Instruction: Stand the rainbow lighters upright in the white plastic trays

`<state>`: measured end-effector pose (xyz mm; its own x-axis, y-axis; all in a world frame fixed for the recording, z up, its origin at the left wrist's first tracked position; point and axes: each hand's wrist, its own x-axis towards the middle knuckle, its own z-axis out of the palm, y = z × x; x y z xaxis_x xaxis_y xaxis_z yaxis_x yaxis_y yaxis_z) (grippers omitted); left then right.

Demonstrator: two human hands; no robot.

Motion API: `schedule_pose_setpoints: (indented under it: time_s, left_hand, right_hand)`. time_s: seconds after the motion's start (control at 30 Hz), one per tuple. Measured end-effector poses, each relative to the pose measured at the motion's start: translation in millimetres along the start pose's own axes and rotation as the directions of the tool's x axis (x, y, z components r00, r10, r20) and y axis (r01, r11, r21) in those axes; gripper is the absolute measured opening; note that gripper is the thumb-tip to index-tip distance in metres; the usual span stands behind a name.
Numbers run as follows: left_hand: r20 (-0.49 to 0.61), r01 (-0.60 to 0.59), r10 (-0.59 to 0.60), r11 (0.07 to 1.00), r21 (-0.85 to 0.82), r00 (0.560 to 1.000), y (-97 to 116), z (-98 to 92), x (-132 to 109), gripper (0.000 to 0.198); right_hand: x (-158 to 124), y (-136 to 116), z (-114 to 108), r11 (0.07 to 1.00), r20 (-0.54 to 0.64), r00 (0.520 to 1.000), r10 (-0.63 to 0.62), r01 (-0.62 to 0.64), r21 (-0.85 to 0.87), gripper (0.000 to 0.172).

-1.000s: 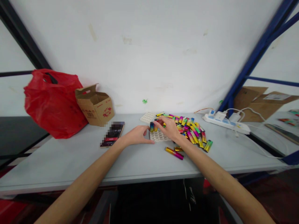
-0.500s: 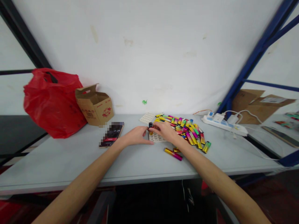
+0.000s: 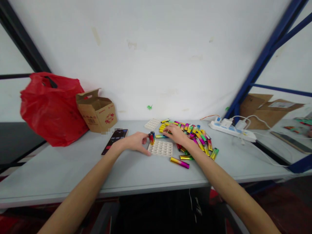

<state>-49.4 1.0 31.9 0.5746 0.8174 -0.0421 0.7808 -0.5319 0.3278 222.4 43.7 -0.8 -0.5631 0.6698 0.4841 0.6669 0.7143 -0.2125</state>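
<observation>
Fingers of our left hand are spread wide, thumb well apart from the forefinger, at the left side of the white tray, in the centre of the frame. Two upright tubes, shiny and dark-topped, stand at its upper left corner, just beside this hand; whether we touch them, we cannot tell. Our right hand reaches over the left part of the heap of coloured tubes, right of centre, with fingers bent downward. We cannot tell if they hold one. Below the tray, one yellow and purple tube lies alone. Behind the tray we see a second white tray, and toward the left of the frame a phone.
</observation>
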Motion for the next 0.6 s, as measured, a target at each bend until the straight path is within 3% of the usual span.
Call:
schedule_pose_setpoints:
  time_s: [0.13, 0.3, 0.43, 0.6]
  left_hand:
    - [0.015, -0.006, 0.006, 1.0, 0.027, 1.0, -2, 0.6, -1, 0.065]
    - [0.003, -0.018, 0.018, 0.999, 0.042, 1.0, 0, 2.7, 0, 0.068]
    - [-0.036, -0.003, 0.004, 1.0, 0.021, 0.999, 2, 6.1, 2, 0.066]
    - [-0.123, 0.062, -0.058, 0.997, 0.034, 0.991, 13, 12.1, 4, 0.066]
  right_hand:
    - [1, -1, 4, 0.999, 0.081, 0.996, -0.04, 0.041, -0.017, 0.026]
    - [0, -9, 6, 0.994, 0.118, 0.993, 0.025, -0.012, -0.107, 0.017]
    - [0, -10, 2, 0.986, -0.055, 0.986, 0.156, -0.158, -0.043, 0.02]
    - [1, -13, -16, 0.953, -0.274, 0.916, 0.293, -0.255, 0.165, 0.029]
